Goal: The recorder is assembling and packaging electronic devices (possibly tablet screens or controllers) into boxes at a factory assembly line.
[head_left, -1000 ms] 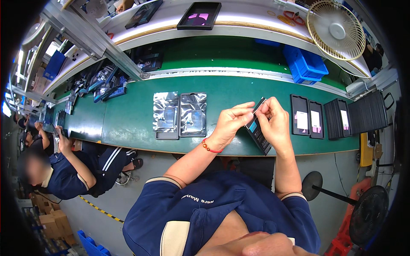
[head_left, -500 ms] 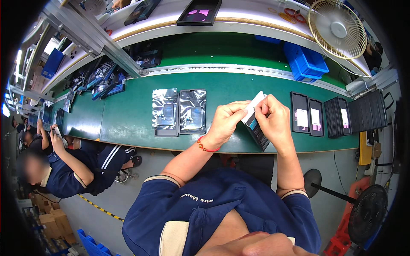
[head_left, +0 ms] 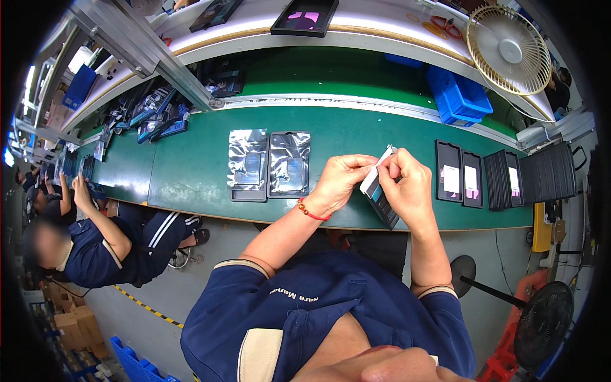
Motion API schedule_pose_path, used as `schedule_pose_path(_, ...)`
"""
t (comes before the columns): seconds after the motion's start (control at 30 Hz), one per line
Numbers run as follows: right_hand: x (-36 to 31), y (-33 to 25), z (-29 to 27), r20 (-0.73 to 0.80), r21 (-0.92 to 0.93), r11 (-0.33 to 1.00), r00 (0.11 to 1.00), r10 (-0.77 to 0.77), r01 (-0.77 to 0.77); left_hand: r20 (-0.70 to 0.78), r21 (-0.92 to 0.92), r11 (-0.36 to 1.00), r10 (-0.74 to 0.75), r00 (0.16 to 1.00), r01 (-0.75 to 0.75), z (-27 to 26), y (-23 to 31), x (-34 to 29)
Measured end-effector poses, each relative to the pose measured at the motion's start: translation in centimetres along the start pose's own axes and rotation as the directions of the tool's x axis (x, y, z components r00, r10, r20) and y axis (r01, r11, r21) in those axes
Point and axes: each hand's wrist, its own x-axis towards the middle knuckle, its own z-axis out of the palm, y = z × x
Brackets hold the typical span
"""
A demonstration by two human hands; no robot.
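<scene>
Holding a slim black card box (head_left: 384,210) near its top end in the bare right hand (head_left: 407,184), and pinching its bent white paper flap (head_left: 370,181) with the fingertips of the bare left hand (head_left: 344,180) (the one with the red bead bracelet (head_left: 313,212) on its wrist). Seen over the near edge of the flat green table (head_left: 191,159), closer to its right end, and slanting the long way from the flap down and a bit right toward that edge. Lying to the right of the left hand, but nearer the right hand.
</scene>
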Motion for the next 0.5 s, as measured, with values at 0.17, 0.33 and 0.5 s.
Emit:
schedule_pose_path(0.17, -0.41, -0.54, 0.19, -0.029, -0.030, 0.999, 0.999, -0.018, 0.018, 0.039, 0.086, 0.992, 0.091, 0.995, -0.094, -0.30, -0.41, -0.12)
schedule_pose_path(0.33, -0.58, -0.69, 0.20, -0.034, -0.052, 0.998, 0.999, -0.028, 0.026, 0.056, 0.153, 0.979, 0.128, 0.990, -0.136, -0.25, -0.48, -0.13)
schedule_pose_path(0.5, -0.80, -0.47, 0.57, -0.055, -0.067, 0.994, 0.994, -0.091, 0.088, 0.141, 0.276, 0.906, 0.294, 0.945, -0.322, 0.32, -0.76, 0.08)
